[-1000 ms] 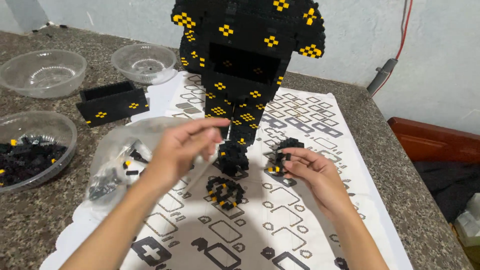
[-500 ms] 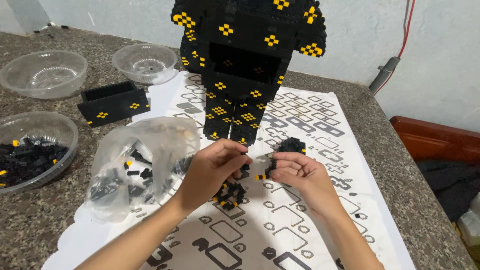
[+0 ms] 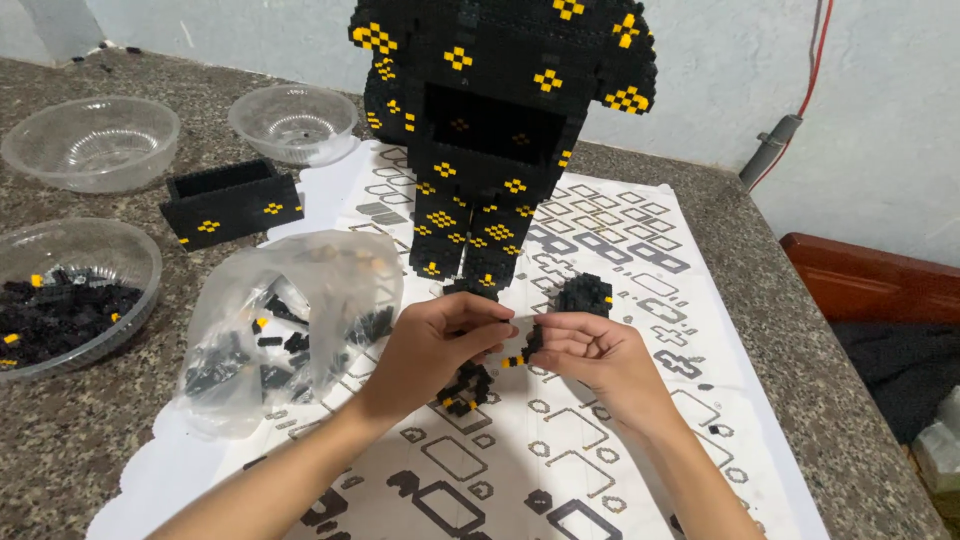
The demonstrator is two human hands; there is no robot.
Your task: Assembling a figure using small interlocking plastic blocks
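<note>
1. Since the earlier frames the left hand point(image 3: 440, 345) has come in from the bag side and the two hands are now meeting over the middle of the sheet; the right hand point(image 3: 590, 355) has shifted a little left to meet it.
2. The stone table point(image 3: 800, 380) is carrying everything, grey and speckled, running out to the right edge.
3. A white paper sheet point(image 3: 620, 470) printed with grey block outlines is lying across the table under the hands.
4. A tall black block figure point(image 3: 500, 110) with yellow diamond marks is standing upright at the far end of the sheet, its feet just beyond the hands.
5. A clear plastic bag point(image 3: 290, 320) of black and yellow pieces is slumping just left of the left hand.
6. A clear bowl point(image 3: 70, 295) holding loose black pieces is sitting at the left edge; two other clear bowls point(image 3: 90, 140) are sitting farther back.
7. A black open box point(image 3: 230, 200) of blocks with yellow marks is lying between the bowls and the bag.
8. A small black block cluster point(image 3: 583, 295) is resting on the sheet just beyond the right hand.
9. Another black cluster point(image 3: 465, 385) with yellow bits is lying on the sheet, partly hidden under the left hand.
10. Both hands are pinching shut on one small black-and-yellow piece point(image 3: 522, 350), held between the fingertips just above the sheet, in front of the figure's feet.
</note>
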